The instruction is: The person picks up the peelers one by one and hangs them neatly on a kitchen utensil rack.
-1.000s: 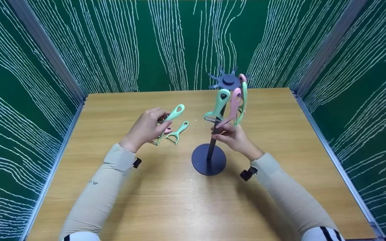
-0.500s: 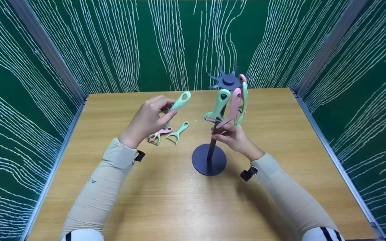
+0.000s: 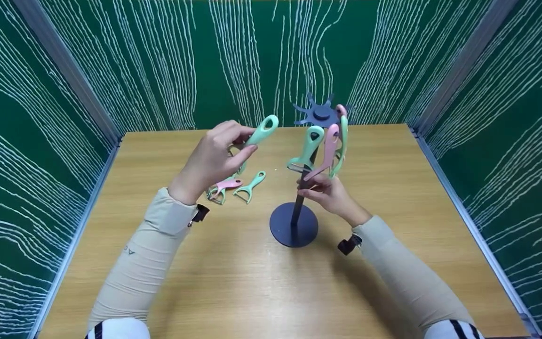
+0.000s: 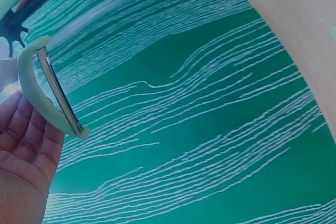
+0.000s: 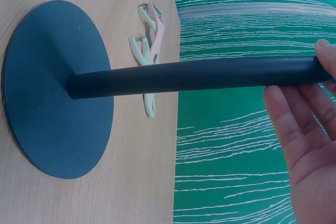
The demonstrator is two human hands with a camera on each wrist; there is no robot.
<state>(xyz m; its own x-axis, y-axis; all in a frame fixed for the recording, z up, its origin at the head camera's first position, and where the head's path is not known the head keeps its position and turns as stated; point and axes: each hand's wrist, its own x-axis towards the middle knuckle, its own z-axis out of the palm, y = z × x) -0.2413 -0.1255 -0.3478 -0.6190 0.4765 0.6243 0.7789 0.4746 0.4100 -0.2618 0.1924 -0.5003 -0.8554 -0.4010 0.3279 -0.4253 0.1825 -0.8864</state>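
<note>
My left hand (image 3: 217, 153) pinches a green Y-shaped peeler (image 3: 264, 130) by its handle, above the table, with the ringed handle end pointing up and right. Its metal blade shows in the left wrist view, on the curved green head (image 4: 32, 80). The fingers of my right hand (image 3: 331, 195) grip the upright pole (image 5: 205, 74) of a dark rack with a round base (image 3: 280, 230). From the rack's hooked top (image 3: 320, 113) hang a green peeler (image 3: 309, 146), a pink peeler (image 3: 330, 146) and, behind them on the right, further green and pink ones, partly overlapping.
On the wooden table (image 3: 233, 273), left of the rack, lies a green peeler (image 3: 250, 186). Beside it a pink peeler (image 3: 227, 184) overlaps another green one. Green walls (image 3: 271, 61) with white lines rise at the table's back and sides.
My left hand has lifted the green peeler from beside the others, moving up and right toward the rack. The right hand and the rack have stayed in place.
</note>
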